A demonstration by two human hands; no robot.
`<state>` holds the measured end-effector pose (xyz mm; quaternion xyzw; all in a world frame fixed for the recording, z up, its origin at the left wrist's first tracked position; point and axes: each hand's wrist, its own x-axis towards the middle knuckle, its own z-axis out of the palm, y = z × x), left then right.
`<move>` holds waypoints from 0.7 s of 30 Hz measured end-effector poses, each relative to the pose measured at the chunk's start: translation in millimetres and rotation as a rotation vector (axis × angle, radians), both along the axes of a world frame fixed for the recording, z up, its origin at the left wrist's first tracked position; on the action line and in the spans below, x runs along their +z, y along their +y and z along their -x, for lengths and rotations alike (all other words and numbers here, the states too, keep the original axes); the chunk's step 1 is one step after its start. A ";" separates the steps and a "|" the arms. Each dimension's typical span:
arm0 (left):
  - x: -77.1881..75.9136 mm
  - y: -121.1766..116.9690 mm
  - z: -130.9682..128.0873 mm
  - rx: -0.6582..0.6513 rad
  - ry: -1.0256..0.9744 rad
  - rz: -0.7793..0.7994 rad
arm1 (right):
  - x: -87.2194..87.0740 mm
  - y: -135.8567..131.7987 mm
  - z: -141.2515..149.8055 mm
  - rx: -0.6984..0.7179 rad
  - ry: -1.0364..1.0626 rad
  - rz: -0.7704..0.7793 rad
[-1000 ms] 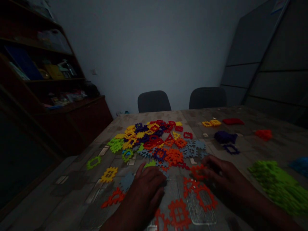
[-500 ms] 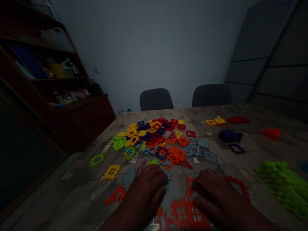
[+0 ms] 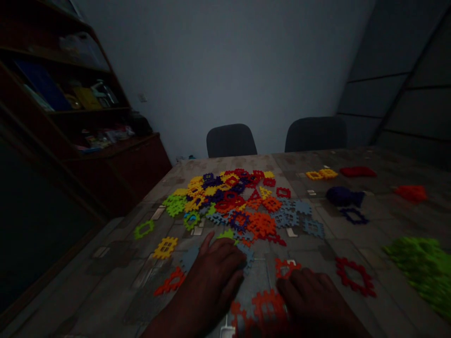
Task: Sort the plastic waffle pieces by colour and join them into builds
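My left hand point(image 3: 213, 274) lies palm down on the patterned table point(image 3: 116, 281), thumb pointing up, its fingers resting flat on a grey-blue toothed tile point(image 3: 248, 256). My right hand point(image 3: 312, 300) is low in the view, its fingers bent down onto a joined group of orange-red grid tiles point(image 3: 262, 305) at the near edge. A small red tile point(image 3: 287, 267) lies just beyond its knuckles. A red ring-shaped tile point(image 3: 354, 277) sits to the right of that hand. The light is dim.
A big heap of mixed coloured tiles point(image 3: 239, 202) fills the table's middle. Loose yellow point(image 3: 165, 247), green point(image 3: 143, 229) and orange point(image 3: 169, 281) tiles lie left. A green pile point(image 3: 423, 263), purple point(image 3: 343, 196), yellow point(image 3: 320, 174) and red point(image 3: 357, 171) groups lie right. Two chairs point(image 3: 230, 140) stand behind, a shelf point(image 3: 81, 117) at left.
My right hand has drawn back from the red tiles toward me and now rests on the orange-red group. The red ring stays behind on the table. My left hand has barely moved.
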<state>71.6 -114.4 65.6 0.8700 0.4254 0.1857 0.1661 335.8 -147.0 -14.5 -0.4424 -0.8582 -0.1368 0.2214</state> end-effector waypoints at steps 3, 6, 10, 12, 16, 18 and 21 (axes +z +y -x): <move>-1.8 0.8 1.7 0.014 -0.011 -0.013 | 0.1 -2.3 -3.6 0.017 0.025 0.081; -2.1 0.9 2.3 0.019 -0.016 -0.002 | 3.3 -4.5 -5.1 0.066 0.059 0.162; -1.8 -0.1 2.3 0.026 -0.028 0.006 | 10.8 -4.7 2.9 0.142 0.110 0.221; -2.5 -0.2 2.8 0.030 -0.038 -0.010 | 12.1 -3.1 10.3 0.183 0.120 0.193; -2.1 1.7 5.6 0.020 -0.040 -0.045 | -1.2 4.6 24.5 0.332 0.120 0.130; -0.6 3.4 8.0 0.019 -0.030 -0.049 | -14.0 11.7 28.1 0.364 0.121 0.132; 1.3 5.5 11.4 0.011 -0.018 -0.060 | -25.5 24.8 23.2 0.398 0.088 0.157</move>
